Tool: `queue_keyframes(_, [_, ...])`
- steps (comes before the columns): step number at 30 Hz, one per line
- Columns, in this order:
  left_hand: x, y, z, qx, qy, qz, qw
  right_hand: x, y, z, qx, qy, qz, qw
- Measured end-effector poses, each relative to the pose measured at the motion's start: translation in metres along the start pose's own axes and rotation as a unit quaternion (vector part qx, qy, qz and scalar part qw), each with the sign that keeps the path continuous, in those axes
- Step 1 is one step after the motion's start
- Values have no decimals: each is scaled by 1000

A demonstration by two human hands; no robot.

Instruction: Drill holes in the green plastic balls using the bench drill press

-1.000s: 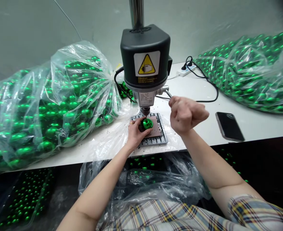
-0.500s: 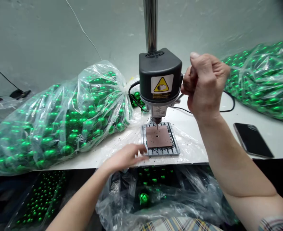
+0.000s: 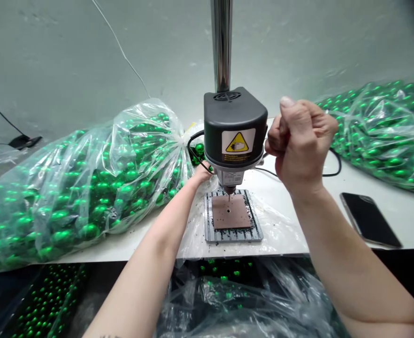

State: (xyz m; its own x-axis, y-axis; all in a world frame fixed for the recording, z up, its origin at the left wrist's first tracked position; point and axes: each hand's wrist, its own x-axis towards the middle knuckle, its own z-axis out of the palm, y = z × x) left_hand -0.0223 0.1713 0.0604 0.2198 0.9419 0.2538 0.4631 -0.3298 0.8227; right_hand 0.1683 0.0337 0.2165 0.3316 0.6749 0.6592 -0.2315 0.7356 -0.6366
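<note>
A black drill press head (image 3: 235, 124) with a yellow warning label hangs on a chrome column. Its bit points down at a brown square board (image 3: 232, 213) with a small hole, lying on a grey slotted base plate (image 3: 233, 235) strewn with dark chips. My right hand (image 3: 300, 141) is closed in a fist to the right of the head, by a lever that is mostly hidden. My left hand (image 3: 204, 171) reaches behind the left side of the head, beside green beads (image 3: 199, 150) and a black cable; its fingers are mostly hidden.
Big clear bags of shiny green beads lie at the left (image 3: 97, 188) and at the right (image 3: 390, 122). A black phone (image 3: 371, 219) rests on the white table at the right. Below the table edge are more green beads and crumpled clear plastic (image 3: 256, 305).
My left hand has moved from the front left of the base plate up and back, behind the drill head's left side. My right hand stays closed beside the head. The view has tilted up slightly.
</note>
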Motion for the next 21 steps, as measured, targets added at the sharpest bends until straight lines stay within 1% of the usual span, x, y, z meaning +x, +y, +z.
queue_keyframes(2, [-6, -6, -6, -10, 22, -10, 1000, 0, 1, 0, 3, 2, -4, 1000])
queue_keyframes(4, [-20, -10, -17, -53, 82, -43, 994, 1, 2, 1, 6, 5, -13, 1000])
queue_keyframes(5, [-31, -10, -24, -99, 120, -70, 985, 1, 2, 1, 7, 6, -17, 1000])
queue_keyframes(6, [-43, -8, -31, -157, 154, -100, 970, 2, 2, 1, 10, 8, -22, 1000])
queue_keyframes(7, [-57, -5, -37, -222, 176, -130, 950, 2, 3, 1, 15, 12, -27, 999])
queue_keyframes(8, [-73, 0, -43, -284, 179, -156, 929, 2, 3, 1, 18, 14, -30, 999])
queue_keyframes(9, [-89, 6, -47, -335, 161, -177, 911, 2, 3, 1, 17, 15, -30, 999])
queue_keyframes(11, [-119, 22, -49, -402, 96, -208, 887, 2, 3, 1, 9, 14, -30, 999])
queue_keyframes(13, [-144, 37, -43, -427, 41, -224, 875, 2, 3, 1, 5, 9, -34, 999])
queue_keyframes(14, [-154, 43, -37, -430, 23, -228, 874, 2, 4, 1, 6, 6, -39, 999])
queue_keyframes(16, [-166, 49, -23, -419, 8, -234, 877, 2, 5, 1, 6, -2, -48, 999])
queue_keyframes(19, [-174, 49, 2, -370, 28, -244, 896, 4, 7, 2, -8, -4, -56, 998])
queue_keyframes(21, [-174, 45, 17, -329, 49, -232, 914, 5, 9, 2, -21, 0, -55, 998])
